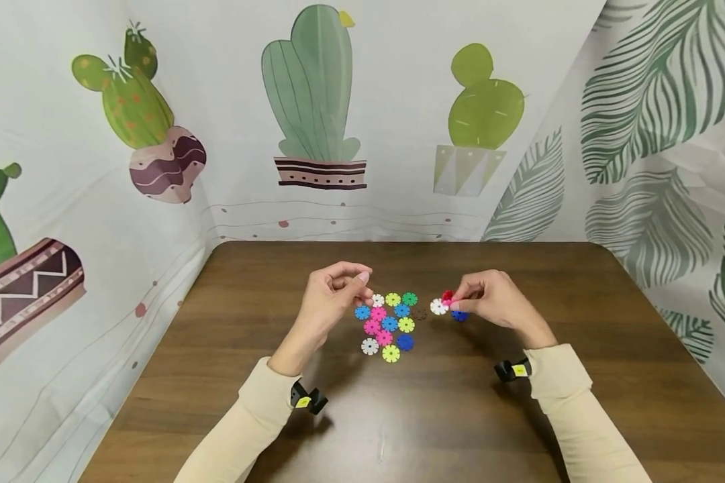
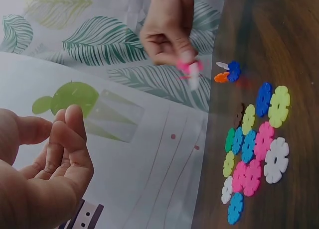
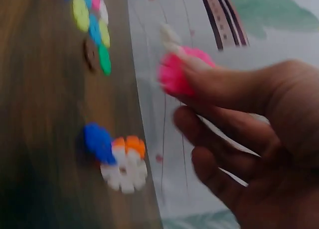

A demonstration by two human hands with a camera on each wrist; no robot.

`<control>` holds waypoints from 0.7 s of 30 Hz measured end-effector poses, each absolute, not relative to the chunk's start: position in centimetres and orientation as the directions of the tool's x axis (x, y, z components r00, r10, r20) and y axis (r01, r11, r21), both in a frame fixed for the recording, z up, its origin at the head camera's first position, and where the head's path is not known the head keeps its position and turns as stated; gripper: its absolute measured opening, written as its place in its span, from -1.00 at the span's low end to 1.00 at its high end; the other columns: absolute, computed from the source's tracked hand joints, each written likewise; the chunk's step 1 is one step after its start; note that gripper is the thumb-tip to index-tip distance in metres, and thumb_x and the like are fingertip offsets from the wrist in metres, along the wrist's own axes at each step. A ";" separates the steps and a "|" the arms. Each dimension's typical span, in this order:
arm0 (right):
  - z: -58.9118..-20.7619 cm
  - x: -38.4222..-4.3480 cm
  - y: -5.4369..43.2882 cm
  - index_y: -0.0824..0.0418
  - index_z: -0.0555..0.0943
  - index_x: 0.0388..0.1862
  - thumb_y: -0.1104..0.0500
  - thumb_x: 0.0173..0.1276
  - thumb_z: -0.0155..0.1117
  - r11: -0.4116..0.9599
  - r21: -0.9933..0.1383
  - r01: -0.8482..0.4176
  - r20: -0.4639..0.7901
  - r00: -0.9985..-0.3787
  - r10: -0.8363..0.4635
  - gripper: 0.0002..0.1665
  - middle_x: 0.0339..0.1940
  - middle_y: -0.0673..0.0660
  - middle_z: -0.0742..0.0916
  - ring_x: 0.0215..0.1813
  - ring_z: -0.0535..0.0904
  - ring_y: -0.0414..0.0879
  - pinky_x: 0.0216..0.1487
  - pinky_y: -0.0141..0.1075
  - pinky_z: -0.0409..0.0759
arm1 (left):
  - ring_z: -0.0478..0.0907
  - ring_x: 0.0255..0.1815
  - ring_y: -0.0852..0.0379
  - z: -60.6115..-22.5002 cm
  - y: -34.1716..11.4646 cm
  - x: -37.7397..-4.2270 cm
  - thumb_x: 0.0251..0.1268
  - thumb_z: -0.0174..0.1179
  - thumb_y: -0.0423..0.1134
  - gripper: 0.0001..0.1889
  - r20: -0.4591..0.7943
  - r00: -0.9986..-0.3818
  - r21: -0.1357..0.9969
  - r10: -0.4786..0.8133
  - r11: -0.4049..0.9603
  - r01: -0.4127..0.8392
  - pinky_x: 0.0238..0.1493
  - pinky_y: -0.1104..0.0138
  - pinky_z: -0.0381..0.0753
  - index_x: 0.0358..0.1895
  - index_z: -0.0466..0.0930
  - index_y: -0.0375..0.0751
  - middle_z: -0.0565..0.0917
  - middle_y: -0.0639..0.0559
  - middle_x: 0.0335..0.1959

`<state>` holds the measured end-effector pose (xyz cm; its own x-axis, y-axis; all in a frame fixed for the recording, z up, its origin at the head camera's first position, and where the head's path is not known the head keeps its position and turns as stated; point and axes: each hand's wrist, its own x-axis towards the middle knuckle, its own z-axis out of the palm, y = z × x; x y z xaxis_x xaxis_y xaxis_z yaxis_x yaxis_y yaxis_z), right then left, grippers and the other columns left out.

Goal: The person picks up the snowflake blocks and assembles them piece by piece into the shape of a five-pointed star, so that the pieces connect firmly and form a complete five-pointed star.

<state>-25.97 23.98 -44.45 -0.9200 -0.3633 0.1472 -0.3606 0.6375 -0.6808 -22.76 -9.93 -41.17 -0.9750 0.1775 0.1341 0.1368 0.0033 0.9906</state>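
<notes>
My right hand (image 1: 489,295) is raised over the table and pinches a pink notched plastic disc (image 3: 182,72) between thumb and finger. A white disc (image 3: 170,35), blurred, is joined to the pink one. Below that hand, a joined cluster of a blue disc (image 3: 98,142), an orange disc (image 3: 130,145) and a white disc (image 3: 124,171) lies on the table. My left hand (image 1: 335,295) hovers at the left of the loose discs, its fingers loosely bent, with nothing visible in its grasp. Close to it are a light blue disc (image 1: 362,312) and a white disc (image 1: 377,300).
Several loose notched discs, including a green disc (image 1: 409,299), a brown disc (image 1: 419,313) and a yellow disc (image 1: 391,353), lie flat between the hands. The brown wooden table (image 1: 374,429) ends at a cloth backdrop (image 1: 399,121) printed with cacti and leaves.
</notes>
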 end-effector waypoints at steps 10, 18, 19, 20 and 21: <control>-47.0 -27.3 28.6 0.15 0.77 -0.55 0.21 0.10 0.74 0.582 -0.763 -0.281 -0.079 -0.853 -0.516 -0.77 -0.38 0.10 0.89 -0.36 0.53 -0.31 -0.38 -0.41 0.40 | 0.82 -0.42 0.13 -41.5 -10.1 -23.2 0.55 0.33 -0.22 -0.80 0.111 -0.980 0.993 0.164 0.023 0.116 -0.25 0.30 0.81 0.03 0.76 -0.27 0.82 0.07 -0.46; -47.4 -27.3 29.3 0.20 0.80 -0.46 0.25 0.12 0.73 0.576 -0.774 -0.262 -0.120 -0.833 -0.541 -0.81 -0.32 0.13 0.88 -0.32 0.64 -0.30 -0.31 -0.43 0.55 | 0.80 -0.44 0.20 -43.4 -10.5 -24.7 0.55 0.32 -0.27 -0.79 0.037 -0.990 0.999 0.138 -0.007 0.036 -0.28 0.42 0.76 0.06 0.75 -0.34 0.80 0.10 -0.50; -47.4 -27.3 29.4 0.20 0.81 -0.42 0.26 0.13 0.73 0.572 -0.778 -0.260 -0.124 -0.829 -0.545 -0.83 -0.31 0.13 0.87 -0.35 0.62 -0.29 -0.33 -0.42 0.55 | 0.80 -0.44 0.21 -43.7 -10.6 -25.0 0.55 0.32 -0.28 -0.79 0.031 -0.991 1.000 0.133 -0.011 0.030 -0.28 0.43 0.75 0.06 0.74 -0.36 0.80 0.11 -0.50; -47.2 -27.3 29.4 0.21 0.81 -0.39 0.27 0.14 0.72 0.573 -0.780 -0.252 -0.132 -0.828 -0.544 -0.83 -0.31 0.13 0.86 -0.37 0.62 -0.27 -0.35 -0.42 0.56 | 0.79 -0.45 0.22 -44.0 -10.7 -25.2 0.55 0.32 -0.29 -0.79 0.026 -0.992 1.000 0.127 -0.010 0.025 -0.29 0.44 0.74 0.06 0.74 -0.37 0.79 0.12 -0.50; -47.0 -27.2 29.4 0.21 0.82 -0.35 0.27 0.14 0.72 0.573 -0.782 -0.245 -0.136 -0.829 -0.542 -0.83 -0.32 0.13 0.85 -0.39 0.61 -0.26 -0.37 -0.42 0.57 | 0.79 -0.45 0.22 -44.3 -10.8 -25.3 0.55 0.32 -0.29 -0.79 0.024 -0.992 1.000 0.122 -0.007 0.023 -0.29 0.44 0.74 0.05 0.74 -0.38 0.79 0.12 -0.50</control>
<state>-27.25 29.39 -47.05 -0.8294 -0.5418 -0.1365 -0.2454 0.5727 -0.7822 -25.32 -10.79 -44.26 -0.9922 0.1224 0.0240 0.0233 -0.0075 0.9997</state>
